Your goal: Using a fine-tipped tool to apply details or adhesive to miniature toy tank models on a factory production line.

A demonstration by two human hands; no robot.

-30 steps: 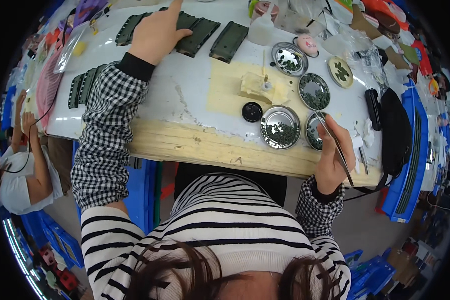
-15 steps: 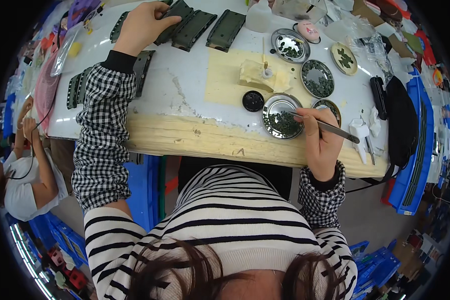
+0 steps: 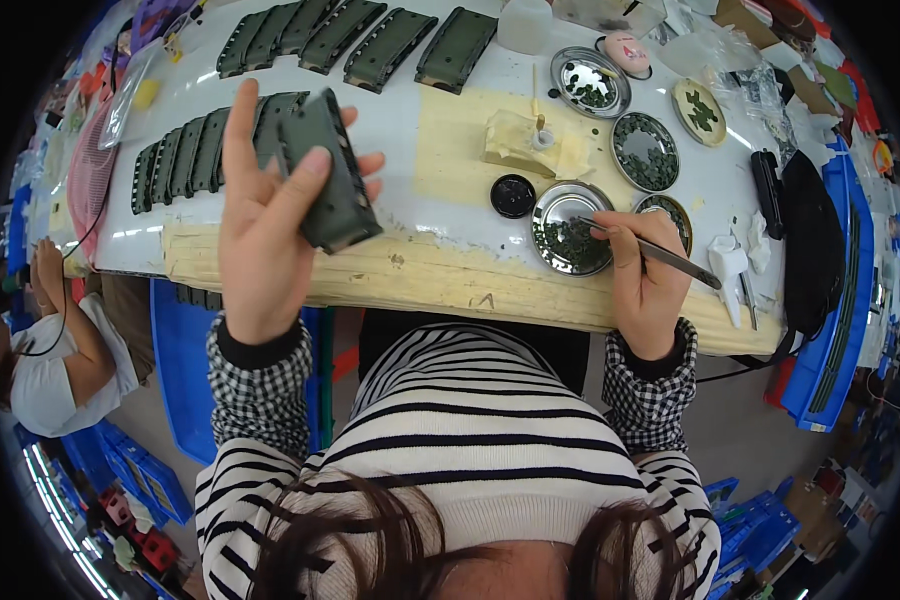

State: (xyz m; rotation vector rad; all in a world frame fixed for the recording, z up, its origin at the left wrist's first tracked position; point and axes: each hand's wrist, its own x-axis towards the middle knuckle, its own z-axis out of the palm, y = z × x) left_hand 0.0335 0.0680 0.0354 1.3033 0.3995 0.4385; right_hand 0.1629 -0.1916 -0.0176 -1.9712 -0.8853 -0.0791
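Observation:
My left hand (image 3: 260,235) is raised over the table's near left part, its thumb and some fingers around a dark green rectangular casing (image 3: 332,190), held tilted. The forefinger points up, away from the casing. My right hand (image 3: 648,290) pinches metal tweezers (image 3: 678,262), whose tips reach into a round metal dish (image 3: 568,194) of small dark green pieces (image 3: 566,240). Whether the tips grip a piece is too small to tell. Left of the dish stands a small round black pot (image 3: 513,196). Behind it sits a block (image 3: 515,145) covered in yellowish material.
Similar green casings lie in a back row (image 3: 390,48) and a left row (image 3: 192,150). More dishes of green pieces (image 3: 646,152) stand at the right, near a white bottle (image 3: 524,26) and a black pouch (image 3: 808,245). A person (image 3: 70,350) sits at far left.
My left hand has come back from the back row toward me, bringing one green casing with it. My right hand and the tweezers have hardly moved.

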